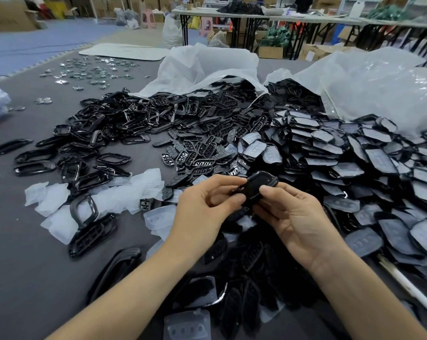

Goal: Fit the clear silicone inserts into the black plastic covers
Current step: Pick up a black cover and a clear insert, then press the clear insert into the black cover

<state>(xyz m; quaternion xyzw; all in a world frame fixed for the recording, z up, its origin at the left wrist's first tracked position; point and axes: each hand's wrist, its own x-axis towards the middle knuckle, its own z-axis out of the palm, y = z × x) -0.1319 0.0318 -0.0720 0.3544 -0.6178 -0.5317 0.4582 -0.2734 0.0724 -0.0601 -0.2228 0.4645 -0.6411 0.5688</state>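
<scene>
Both hands hold one black plastic cover (257, 186) above the table's near middle. My left hand (205, 209) grips its left end with curled fingers and thumb. My right hand (295, 217) pinches its right side, thumb on top. Whether a clear insert sits inside the held cover I cannot tell. Loose clear silicone inserts (60, 202) lie spread to the left, and one more clear insert (186, 326) lies at the bottom edge. A heap of black covers (200, 153) lies beyond my hands.
Black frame rings (84, 143) are piled at left. Covers fitted with clear inserts (354, 155) are stacked at right, spilling from a plastic bag (379, 82). A second bag (207, 65) lies behind. Small metal parts (89, 72) are scattered far left on the grey table (23, 253).
</scene>
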